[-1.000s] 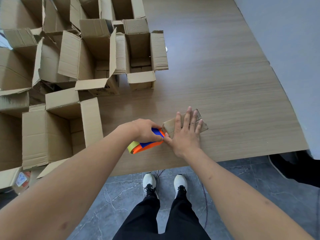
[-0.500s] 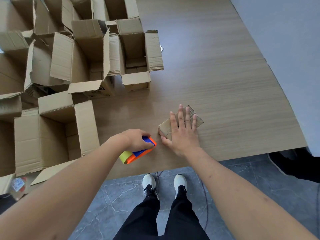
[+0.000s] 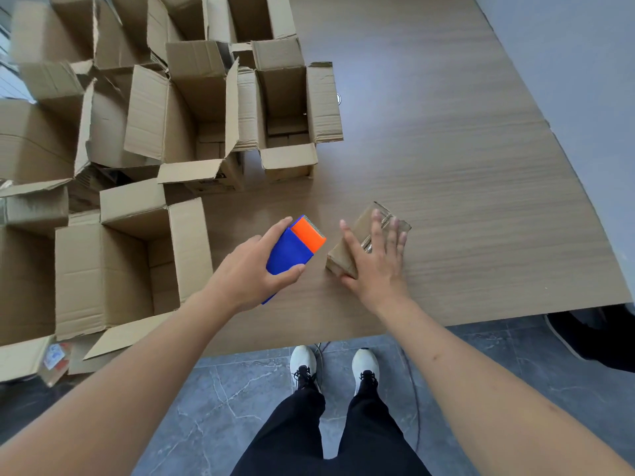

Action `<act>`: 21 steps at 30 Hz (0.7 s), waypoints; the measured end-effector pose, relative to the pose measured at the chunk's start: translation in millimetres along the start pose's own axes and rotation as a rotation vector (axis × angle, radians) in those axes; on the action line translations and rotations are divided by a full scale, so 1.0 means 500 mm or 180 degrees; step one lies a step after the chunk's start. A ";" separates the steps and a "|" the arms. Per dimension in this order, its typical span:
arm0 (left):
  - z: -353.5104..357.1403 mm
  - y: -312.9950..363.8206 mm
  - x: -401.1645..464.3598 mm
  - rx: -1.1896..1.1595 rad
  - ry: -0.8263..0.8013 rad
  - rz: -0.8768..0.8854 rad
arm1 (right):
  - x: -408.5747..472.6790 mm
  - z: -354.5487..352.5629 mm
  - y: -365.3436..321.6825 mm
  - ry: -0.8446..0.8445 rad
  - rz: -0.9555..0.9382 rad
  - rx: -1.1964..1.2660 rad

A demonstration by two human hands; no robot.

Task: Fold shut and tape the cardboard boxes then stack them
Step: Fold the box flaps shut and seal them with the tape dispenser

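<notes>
Tape dispenser [image 3: 295, 247] clamped in left hand [image 3: 251, 273] grip, just above surface [image 3: 481, 166]. Right hand [image 3: 374, 266] flat, fingers spread, pressing small taped box [image 3: 354, 242]. Open boxes [image 3: 192, 108] w/ flaps up at left

My right hand [image 3: 374, 266] hides most of the small box [image 3: 347, 252]; my left hand [image 3: 252, 273] hides the tape dispenser's [image 3: 295, 247] back; the left boxes [image 3: 31, 139] look blurry and cut off.

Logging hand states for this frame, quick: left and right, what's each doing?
Left hand: grips the blue and orange tape dispenser.
Right hand: open, fingers straight, resting on the small closed cardboard box.
</notes>
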State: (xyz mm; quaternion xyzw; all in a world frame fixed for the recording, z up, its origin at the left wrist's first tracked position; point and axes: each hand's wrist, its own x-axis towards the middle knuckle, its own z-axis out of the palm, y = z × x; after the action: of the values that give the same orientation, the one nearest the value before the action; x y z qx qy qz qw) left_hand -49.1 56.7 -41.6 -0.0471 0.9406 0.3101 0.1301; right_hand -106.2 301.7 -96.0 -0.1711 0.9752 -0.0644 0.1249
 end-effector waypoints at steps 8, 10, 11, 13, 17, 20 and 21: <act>-0.029 -0.014 -0.032 -0.0926 0.0402 0.0955 | 0.050 0.007 0.000 -0.0135 -0.1452 -0.0058; -0.024 -0.022 -0.041 -0.1145 0.0506 0.0980 | 0.060 0.018 -0.004 -0.0114 -0.1638 -0.0226; -0.020 -0.023 -0.047 -0.1224 0.0572 0.0980 | 0.067 0.018 -0.002 -0.0126 -0.1724 -0.0238; -0.012 -0.021 -0.058 -0.1286 0.0672 0.0970 | 0.084 0.004 0.007 -0.0260 -0.1892 -0.0155; -0.001 0.002 -0.074 -0.0974 0.0844 0.0975 | 0.088 -0.045 0.018 -0.0463 -0.1931 0.0632; 0.000 0.023 -0.082 -0.0836 0.0865 0.0930 | 0.067 -0.076 0.013 -0.0519 -0.1963 0.1564; -0.002 0.032 -0.086 -0.0824 0.0884 0.0900 | 0.062 -0.082 0.012 -0.0560 -0.2081 0.1490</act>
State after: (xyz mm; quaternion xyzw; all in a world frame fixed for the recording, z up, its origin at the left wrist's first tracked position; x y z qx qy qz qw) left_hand -10.8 69.2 -20.2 0.0267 0.8991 0.4338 -0.0525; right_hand -147.2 300.0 -64.5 -0.4437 0.8141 -0.3059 0.2164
